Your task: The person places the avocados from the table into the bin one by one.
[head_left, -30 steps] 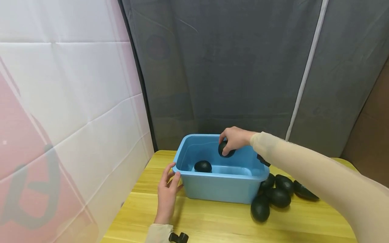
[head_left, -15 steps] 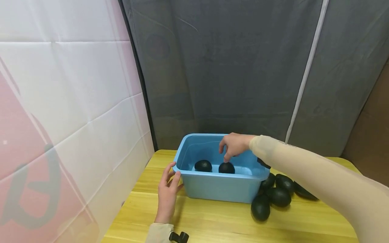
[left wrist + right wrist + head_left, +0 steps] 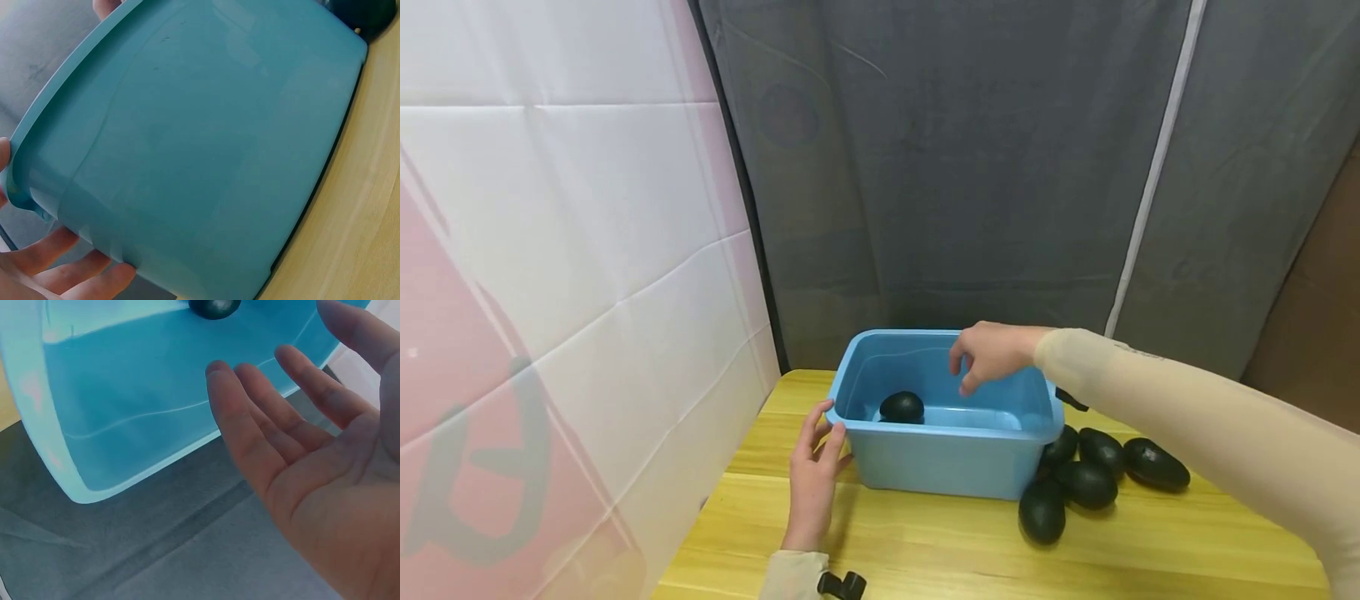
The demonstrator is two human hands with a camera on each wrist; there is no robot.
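Wooden table (image 3: 925, 542); smooth blue plastic tub (image 3: 947, 458); oval dark avocado (image 3: 901, 407).

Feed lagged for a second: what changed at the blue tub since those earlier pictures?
The right hand let go of its avocado into the blue tub and rose, empty and open; only one avocado shows inside now. The left hand stayed on the tub's corner, and the avocado pile stayed beside it.

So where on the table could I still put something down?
Bare table runs along the front edge, between the left hand and the dark avocados. Right of the blue tub it is crowded with them.
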